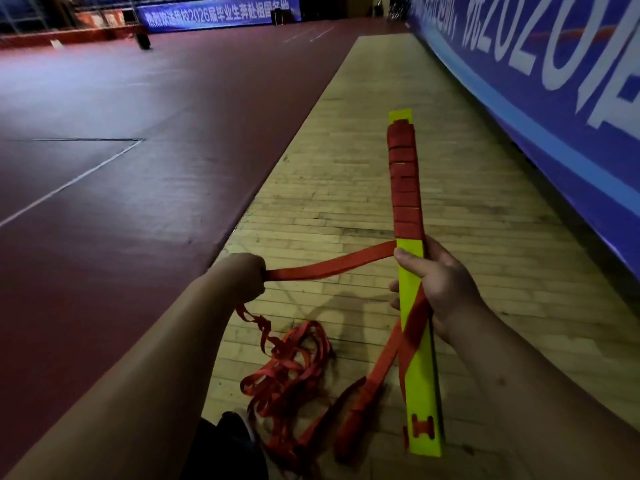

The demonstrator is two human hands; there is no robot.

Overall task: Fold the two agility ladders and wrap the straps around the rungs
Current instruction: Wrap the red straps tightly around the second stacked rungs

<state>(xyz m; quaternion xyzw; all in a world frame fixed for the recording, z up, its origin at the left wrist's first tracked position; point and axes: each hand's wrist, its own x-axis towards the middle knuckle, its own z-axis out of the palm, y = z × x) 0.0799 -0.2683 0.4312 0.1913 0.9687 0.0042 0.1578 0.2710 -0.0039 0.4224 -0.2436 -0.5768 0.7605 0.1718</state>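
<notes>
Flat yellow rungs [420, 386], upper half wound in red woven strap [329, 266].
Gripped mid-length by right hand [440, 289], fingers [394, 286] curled round; strap pinched taut in left hand [244, 275], fingertips hidden. Slack [287, 372] tangled on plank floor [329, 188].

The floor is a strip of pale wooden boards [346, 168], bordered on the left by a maroon sports surface [138, 220] marked with white lines [69, 183]. A loose tangle of red strap [287, 372] lies on the boards, near the seam. A small dark object [143, 41] stands far off on the maroon surface.
</notes>
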